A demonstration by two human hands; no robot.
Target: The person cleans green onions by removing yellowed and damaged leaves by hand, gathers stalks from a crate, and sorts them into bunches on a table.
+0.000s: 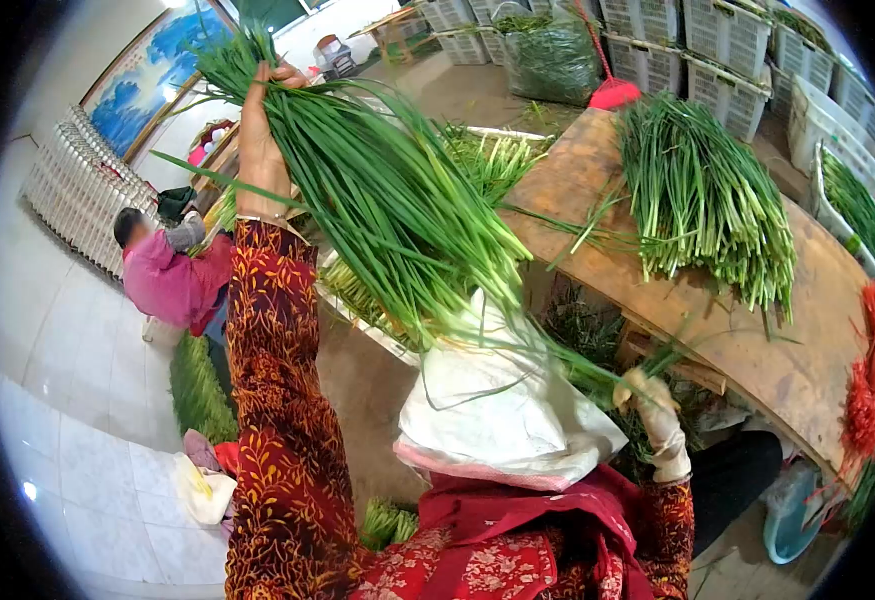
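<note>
My left hand (pixel 264 125), raised at the upper left, is closed around the leafy end of a large bunch of garlic chives (pixel 387 190). The bunch slants down to the right, its pale stem ends hanging over a white woven sack (pixel 487 400) on my lap. Low on the right, my right hand (pixel 652 410) wears a pale glove and is slightly blurred. Its fingers are bent around a few loose chive leaves (pixel 587 370) that trail toward the sack. A stacked pile of chives (pixel 707 190) lies on the wooden table beside me.
The curved wooden table (pixel 597 230) runs along my right, with red ties (pixel 865 380) at its near end. Crates (pixel 722 85) and a full plastic bag (pixel 547 60) stand behind. A blue basin (pixel 792 515) sits below. Another person (pixel 177 270) sits at the left.
</note>
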